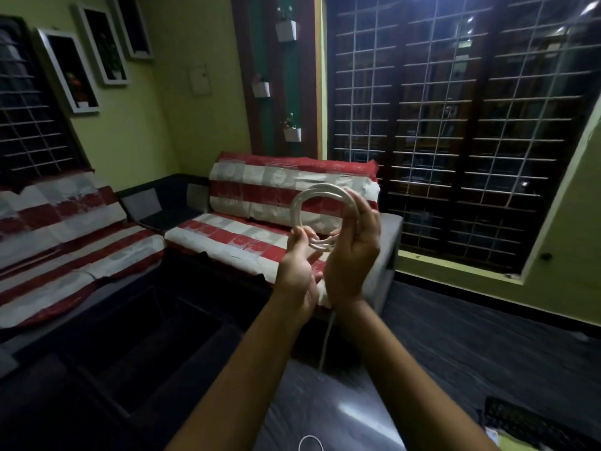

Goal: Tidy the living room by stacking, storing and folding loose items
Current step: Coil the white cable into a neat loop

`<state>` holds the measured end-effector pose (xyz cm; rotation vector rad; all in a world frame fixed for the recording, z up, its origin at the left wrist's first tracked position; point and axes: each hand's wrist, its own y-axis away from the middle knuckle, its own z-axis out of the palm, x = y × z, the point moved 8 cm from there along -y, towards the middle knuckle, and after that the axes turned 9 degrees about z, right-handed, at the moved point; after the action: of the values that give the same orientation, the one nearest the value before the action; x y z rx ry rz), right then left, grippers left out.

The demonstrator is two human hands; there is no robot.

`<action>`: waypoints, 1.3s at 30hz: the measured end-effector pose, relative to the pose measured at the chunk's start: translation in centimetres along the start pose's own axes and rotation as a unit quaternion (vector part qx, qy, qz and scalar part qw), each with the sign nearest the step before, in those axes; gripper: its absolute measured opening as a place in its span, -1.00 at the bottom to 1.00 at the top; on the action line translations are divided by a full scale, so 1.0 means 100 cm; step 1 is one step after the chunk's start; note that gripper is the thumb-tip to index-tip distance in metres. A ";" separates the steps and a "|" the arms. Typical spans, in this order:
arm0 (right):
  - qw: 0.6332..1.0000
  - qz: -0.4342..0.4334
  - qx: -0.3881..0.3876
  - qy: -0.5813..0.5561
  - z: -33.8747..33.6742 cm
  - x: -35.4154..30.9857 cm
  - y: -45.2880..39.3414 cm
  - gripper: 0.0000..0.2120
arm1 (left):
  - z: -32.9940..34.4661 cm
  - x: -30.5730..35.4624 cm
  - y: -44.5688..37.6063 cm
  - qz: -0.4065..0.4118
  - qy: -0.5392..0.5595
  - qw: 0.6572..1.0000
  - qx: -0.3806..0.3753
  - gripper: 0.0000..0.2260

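White cable, wound into a round coil of several loops, is held up at chest height in the middle of the view, in front of the sofa. At the coil's 7 o'clock the left hand pinches the loops between thumb and curled fingers. At its 3 o'clock the right hand grips the other side, palm toward the camera, with the loops running behind its raised fingers. One loose strand drops from the coil at 6 o'clock, passes between the two wrists and hangs toward the floor; a small white loop shows at the very bottom edge of the view, but whether it belongs to the same cable I cannot tell.

Behind the coil, at 12 o'clock, stands a sofa under a red-and-white striped cover. A second sofa with the same cover sits at 9 o'clock. Filling the side from 1 to 3 o'clock is a dark window with a white grille. Three small white pots hang on a wall panel at 12 o'clock, and framed pictures hang at 10 o'clock.
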<state>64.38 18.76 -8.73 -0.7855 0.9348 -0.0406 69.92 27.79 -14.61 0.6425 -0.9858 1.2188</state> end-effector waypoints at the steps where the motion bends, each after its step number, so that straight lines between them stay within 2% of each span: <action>1: 0.999 -0.019 -0.020 0.027 0.001 0.002 -0.014 -0.80 | -0.002 0.001 -0.001 0.025 -0.066 0.997 -0.025 -0.78; 3: 0.988 -0.009 -0.136 0.075 0.009 0.013 -0.039 -0.81 | -0.012 0.021 -0.007 0.111 -0.197 0.974 -0.029 -0.82; 4: 0.971 0.003 -0.222 0.094 0.016 0.016 -0.047 -0.82 | -0.020 0.038 -0.011 0.170 -0.239 0.956 -0.007 -0.72; 6: 0.898 0.033 -0.418 0.134 0.034 0.017 -0.045 -0.82 | -0.021 0.071 -0.016 0.266 -0.302 0.915 -0.006 -0.45; 8: 0.799 0.031 -0.571 0.184 0.050 0.008 -0.028 -0.82 | -0.003 0.077 -0.018 0.250 -0.320 0.910 -0.088 -0.23; 9: 0.768 0.019 -0.606 0.208 0.056 0.004 -0.022 -0.82 | 0.008 0.073 -0.018 0.201 -0.305 0.922 -0.126 -0.19; 10: 0.753 0.008 -0.618 0.227 0.061 0.000 -0.019 -0.81 | 0.015 0.064 -0.017 0.136 -0.258 0.945 -0.149 -0.22; 11: 0.751 0.002 -0.615 0.242 0.064 -0.002 -0.017 -0.82 | 0.021 0.056 -0.013 0.081 -0.200 0.964 -0.154 -0.29; 13: 0.772 0.014 -0.582 0.255 0.067 0.002 -0.019 -0.90 | 0.024 0.047 -0.011 0.048 -0.109 0.984 -0.131 -0.39; 14: 0.792 0.032 -0.558 0.246 0.066 0.007 -0.019 -0.91 | 0.023 0.046 -0.013 0.055 -0.098 0.986 -0.121 -0.39; 18: 0.865 0.167 -0.455 0.127 0.057 0.028 -0.020 -0.62 | 0.023 0.041 -0.015 0.057 -0.103 0.983 -0.139 -0.44; 21: 0.918 0.198 -0.341 0.045 0.050 0.027 -0.026 -0.69 | 0.023 0.042 -0.015 0.067 -0.120 0.981 -0.134 -0.45; 22: 0.926 0.207 -0.314 0.020 0.048 0.027 -0.027 -0.66 | 0.024 0.041 -0.014 0.062 -0.110 0.982 -0.142 -0.51; 25: 0.935 0.214 -0.282 -0.014 0.046 0.026 -0.025 -0.72 | 0.026 0.035 -0.013 0.042 -0.074 0.984 -0.160 -0.75; 30: 0.956 0.195 -0.210 -0.062 0.040 0.024 -0.033 -0.78 | 0.019 0.036 -0.014 0.044 -0.024 0.989 -0.140 -0.64; 33: 0.967 0.191 -0.162 -0.056 0.033 0.020 -0.035 -0.81 | 0.019 0.035 -0.016 0.062 -0.032 0.989 -0.129 -0.66; 36: 0.982 0.148 -0.121 0.011 0.021 0.017 -0.032 -0.77 | 0.023 0.035 -0.015 0.075 -0.050 0.985 -0.146 -0.62; 39: 0.977 0.173 -0.123 -0.037 0.023 0.030 -0.038 -0.70 | 0.023 0.037 -0.013 0.082 -0.068 0.982 -0.159 -0.66</action>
<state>69.03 16.34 -7.67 -0.8348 1.0063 0.4121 70.67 27.24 -10.20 0.4016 -1.3372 1.1367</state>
